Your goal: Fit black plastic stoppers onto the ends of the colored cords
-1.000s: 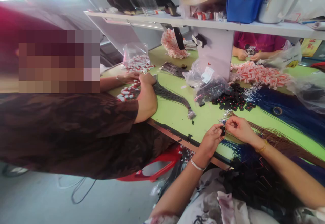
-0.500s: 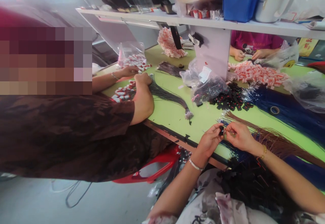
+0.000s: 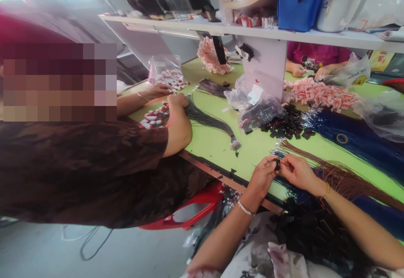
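Note:
My left hand (image 3: 262, 176) is closed, pinching a small black plastic connector housing (image 3: 277, 164) between thumb and fingertips. Close beside it, my right hand (image 3: 297, 173) is pinched on a thin wire at the housing's right side; the fingers mostly hide the wire. Under and behind my hands lie a bundle of brown wires (image 3: 341, 173) and some blue wires (image 3: 285, 182), with metal terminals at their ends. A heap of black connector housings (image 3: 285, 122) sits farther back on the green table (image 3: 217, 156). More black pieces (image 3: 318, 231) are gathered in my lap.
At left, a co-worker's hands (image 3: 176, 100) hold dark wires (image 3: 208, 118) beside red and white connectors (image 3: 154, 116). Another person's hands (image 3: 325, 72) are across the table, behind pink connectors (image 3: 325, 95). A shelf (image 3: 249, 30) overhangs the table; a red stool (image 3: 186, 210) stands below.
My right fingertips have come closer to the black housing, and less of the wire shows between my hands. The co-worker's far hand at left has shifted slightly. The view has tilted a little.

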`<state>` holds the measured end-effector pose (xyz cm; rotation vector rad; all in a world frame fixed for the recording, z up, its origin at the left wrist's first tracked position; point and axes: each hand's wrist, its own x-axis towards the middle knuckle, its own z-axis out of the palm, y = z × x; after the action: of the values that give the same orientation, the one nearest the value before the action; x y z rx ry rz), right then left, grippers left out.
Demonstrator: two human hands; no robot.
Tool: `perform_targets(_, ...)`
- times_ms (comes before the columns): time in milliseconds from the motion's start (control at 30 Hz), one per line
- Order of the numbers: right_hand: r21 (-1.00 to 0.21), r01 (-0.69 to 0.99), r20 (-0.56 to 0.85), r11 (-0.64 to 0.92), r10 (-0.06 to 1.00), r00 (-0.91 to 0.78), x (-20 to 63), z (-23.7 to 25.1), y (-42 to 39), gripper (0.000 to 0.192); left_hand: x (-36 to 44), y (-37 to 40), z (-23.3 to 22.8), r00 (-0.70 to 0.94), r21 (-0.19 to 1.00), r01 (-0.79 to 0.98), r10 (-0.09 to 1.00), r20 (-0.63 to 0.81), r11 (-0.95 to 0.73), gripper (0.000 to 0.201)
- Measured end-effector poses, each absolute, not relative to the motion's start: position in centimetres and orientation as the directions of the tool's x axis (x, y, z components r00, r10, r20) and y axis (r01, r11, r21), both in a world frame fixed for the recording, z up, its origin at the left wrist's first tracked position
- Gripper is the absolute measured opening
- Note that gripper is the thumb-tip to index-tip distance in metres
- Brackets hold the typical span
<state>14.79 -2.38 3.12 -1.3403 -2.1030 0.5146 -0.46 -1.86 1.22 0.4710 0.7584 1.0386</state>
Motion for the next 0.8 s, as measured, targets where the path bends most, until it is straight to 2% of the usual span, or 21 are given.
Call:
perform_targets(167,-0.618,0.666,0.260,0.417,0.908,-0.328,14.6,3.3,-2.6,0.011,-0.5,-1.9,1.2,0.276,0.674,-0.592,0.897,-0.344,0.441,0.034)
perform_targets(367,-0.534,0.728,0.240,0.430,0.903,-0.357,14.4,3.4,-2.8,0.013,0.1,-2.6,0.9,0.209,0.740,-0.537,0.913,-0.350,0.406,0.034)
perform_targets(467,-0.584,0.694,0.183,0.422,0.901,-0.394,16.1,4.4,-1.4,0.016,0.3,-2.5,0.9,0.216,0.739,-0.539,0.915,-0.341,0.403,0.033)
perform_targets(533,-0.590,0.728,0.176,0.350,0.935,-0.307,17.6,4.9,0.1,0.021,0.4,-2.2,0.9,0.226,0.736,-0.539,0.912,-0.343,0.410,0.033)
perform_targets(633,-0.428,0.880,0.031,0.205,0.977,-0.212,19.0,4.7,2.1,0.017,0.3,-1.8,0.7,0.240,0.728,-0.533,0.902,-0.359,0.431,0.033)
perform_targets(700,-0.318,0.933,-0.052,0.168,0.980,-0.194,18.9,4.2,2.9,0.014,0.3,-1.7,0.6,0.248,0.722,-0.535,0.899,-0.362,0.438,0.034)
perform_targets(800,-0.207,0.968,-0.093,0.145,0.982,-0.167,17.9,3.7,3.2,0.017,0.2,-1.7,0.4,0.265,0.720,-0.532,0.896,-0.357,0.445,0.036)
